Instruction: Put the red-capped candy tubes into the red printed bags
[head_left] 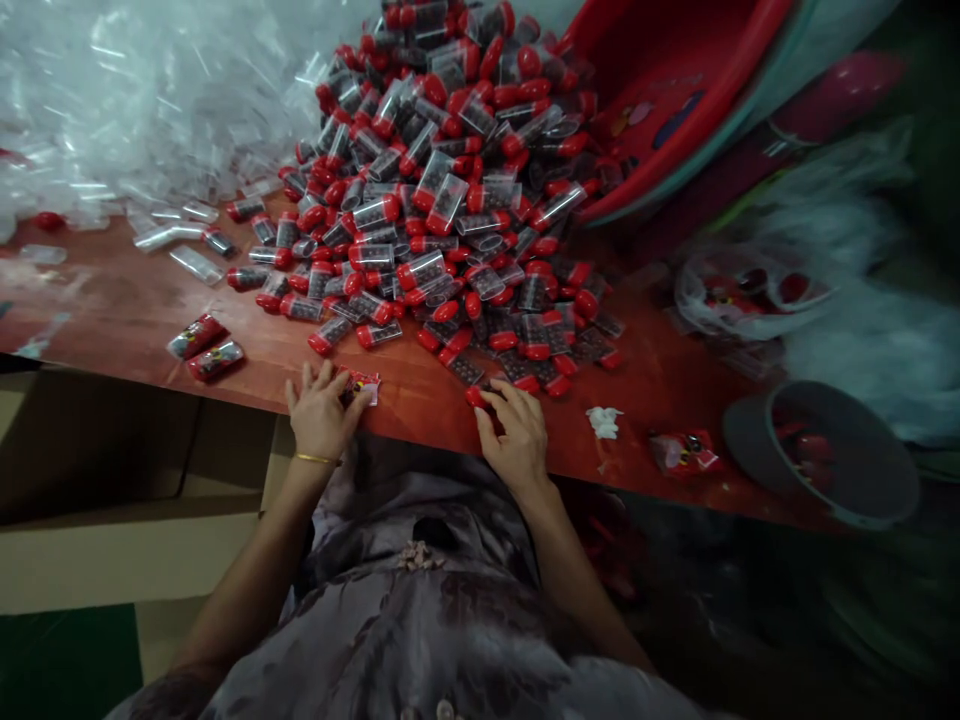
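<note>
At the table's front edge, my left hand [322,412] has its thumb and index finger closed about a small flat red printed packet [365,387]. The other fingers are spread on the tabletop. My right hand [516,432] pinches the red end of a small clear tube [474,397], mostly hidden by the fingertips. Just beyond both hands rises a large pile of clear tubes with red caps and dark contents [420,230]. To the left, two filled red packets [206,347] lie side by side.
Loose clear plastic tubes [187,90] heap at the back left. A red basin [720,60] tilts at the back right. Rightward are a white scrap [604,422], another red packet [684,452], a grey bowl [757,430] and a plastic bag [750,310]. An open cardboard box [127,560] stands below left.
</note>
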